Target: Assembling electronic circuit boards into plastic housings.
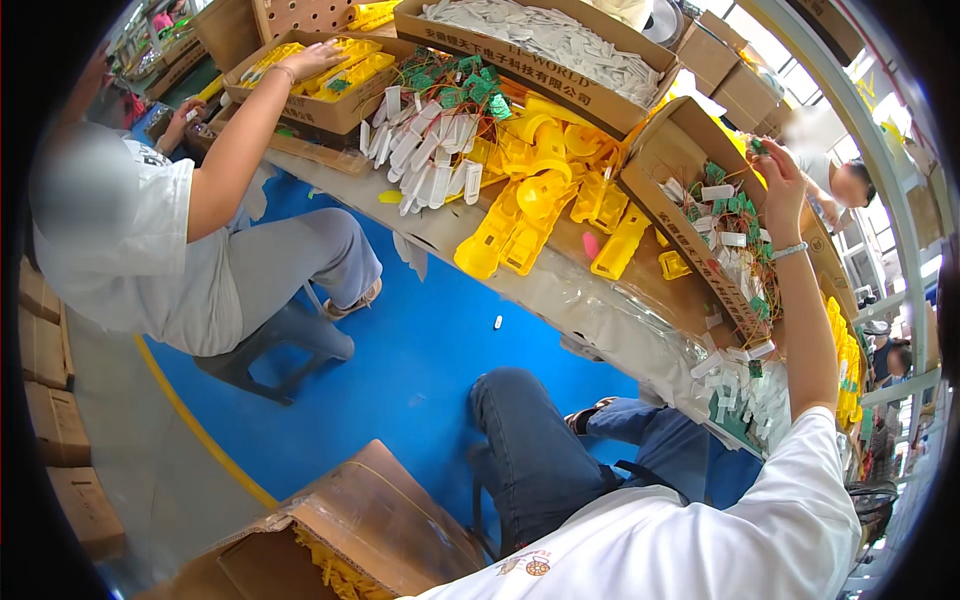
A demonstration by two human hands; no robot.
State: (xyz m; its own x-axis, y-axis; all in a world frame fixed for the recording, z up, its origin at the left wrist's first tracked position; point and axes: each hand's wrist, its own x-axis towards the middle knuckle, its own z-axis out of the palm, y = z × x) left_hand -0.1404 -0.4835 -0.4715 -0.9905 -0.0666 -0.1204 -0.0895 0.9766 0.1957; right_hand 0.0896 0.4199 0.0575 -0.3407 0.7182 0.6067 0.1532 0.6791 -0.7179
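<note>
Reaching up and away from the body, the person's right hand point(778, 170) pinches a small green circuit board point(757, 146) between its fingertips point(768, 155); the fingers are closed together on the piece, which sits at their very tips, above the rest of the hand. Just below and to the left of those fingers stands a tilted brown cardboard box point(680, 140), open toward the hand, holding more green boards with thin wires and small white plastic parts point(728, 215). A pale bracelet point(788, 250) circles the wrist, and the forearm runs down to a white sleeve at the lower edge.

The person's left hand is out of the picture, so its fingers cannot be described.

Farther left of the fingers, well apart from them, a heap of bright yellow moulded plastic housings point(535, 190) lies on the long brown workbench point(600, 295), and beyond it a pile of white flat plastic tags point(425, 145). A loose scatter of white pieces point(745, 385) lies on the bench edge beneath the forearm.

Across the bench a co-worker in a grey shirt point(120, 230) sits on a stool, one hand point(310, 58) resting in a cardboard tray of yellow parts point(340, 75); whether that hand grips anything is hard to make out at this size.
</note>
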